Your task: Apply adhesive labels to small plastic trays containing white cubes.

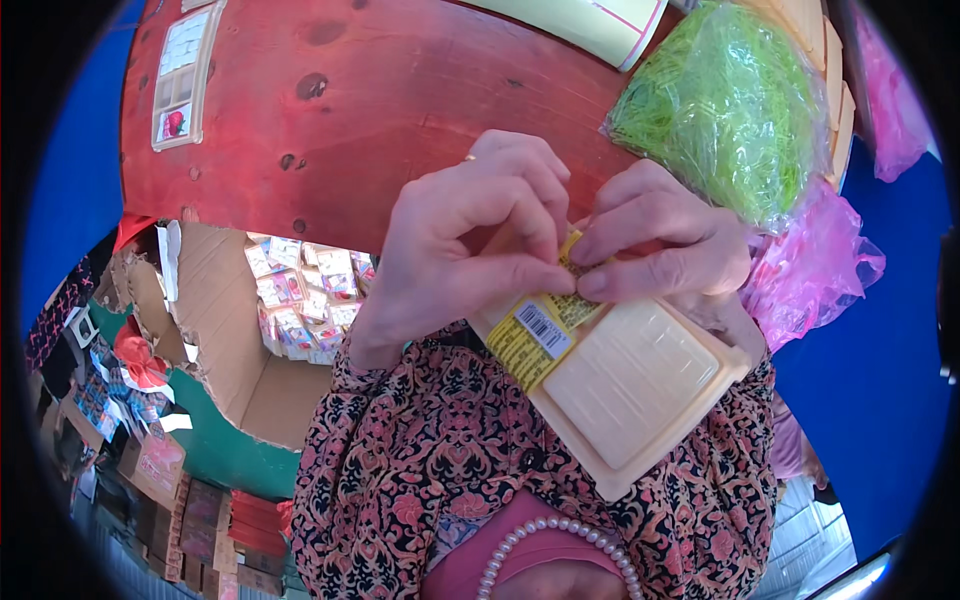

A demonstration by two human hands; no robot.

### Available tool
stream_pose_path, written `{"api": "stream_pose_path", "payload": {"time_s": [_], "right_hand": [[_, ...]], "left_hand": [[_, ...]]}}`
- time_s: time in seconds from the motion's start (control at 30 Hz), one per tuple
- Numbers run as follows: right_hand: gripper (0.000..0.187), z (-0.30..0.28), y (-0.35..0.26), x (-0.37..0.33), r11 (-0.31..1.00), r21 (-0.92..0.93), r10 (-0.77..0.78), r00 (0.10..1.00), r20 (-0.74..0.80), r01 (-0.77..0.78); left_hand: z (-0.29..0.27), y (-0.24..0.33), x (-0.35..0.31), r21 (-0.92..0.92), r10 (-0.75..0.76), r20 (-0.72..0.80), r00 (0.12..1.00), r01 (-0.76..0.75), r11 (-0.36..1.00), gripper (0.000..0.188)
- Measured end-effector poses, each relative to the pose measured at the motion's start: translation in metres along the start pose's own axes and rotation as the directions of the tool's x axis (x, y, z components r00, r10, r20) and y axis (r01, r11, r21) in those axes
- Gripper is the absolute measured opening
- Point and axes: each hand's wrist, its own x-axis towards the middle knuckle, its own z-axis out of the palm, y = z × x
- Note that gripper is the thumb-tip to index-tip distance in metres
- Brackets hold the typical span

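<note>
A cream plastic tray is tilted in front of my chest, its raised smooth panel facing up. Around its middle runs a yellow printed paper band with a barcode. My left hand is closed, thumb and fingertip pinching the band's upper part. Right beside it, my right hand pinches the same part, its other fingers curled. The two sets of fingertips almost meet and cover the spot they press. Part of the tray behind the hands is hidden.
On the red wooden table lies a similar compartmented tray at far left. A clear bag of green shreds, pink plastic bag and stacked cream trays are at right. At left, an open carton stands by many small packs.
</note>
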Motion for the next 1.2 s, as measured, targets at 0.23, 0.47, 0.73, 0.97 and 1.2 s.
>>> {"api": "stream_pose_path", "payload": {"time_s": [0.23,0.47,0.73,0.97,1.2], "right_hand": [[0.023,0.000,0.009,-0.003,1.000,-0.009,-0.013,0.999,-0.040,0.012],[0.017,-0.008,0.018,0.002,0.999,0.048,-0.026,0.999,0.033,0.024],[0.026,-0.022,0.039,0.000,0.970,-0.243,0.021,1.000,0.022,-0.015],[0.025,-0.033,0.036,-0.002,0.946,-0.282,0.155,0.987,-0.043,-0.161],[0.008,-0.057,0.004,-0.004,0.929,0.075,0.324,0.696,-0.641,-0.363]], "left_hand": [[0.010,-0.010,-0.002,-0.077,0.012,-0.116,0.993,-0.021,0.997,0.029],[-0.012,-0.011,0.021,-0.411,-0.385,0.321,0.865,0.494,0.766,0.043],[-0.027,-0.015,0.032,-0.202,-0.607,0.363,0.707,0.696,0.689,0.038],[-0.014,-0.026,0.023,-0.523,-0.523,0.230,0.821,0.557,0.645,0.016],[-0.011,-0.019,0.018,-0.473,-0.510,-0.150,0.847,0.392,0.789,0.017]]}}
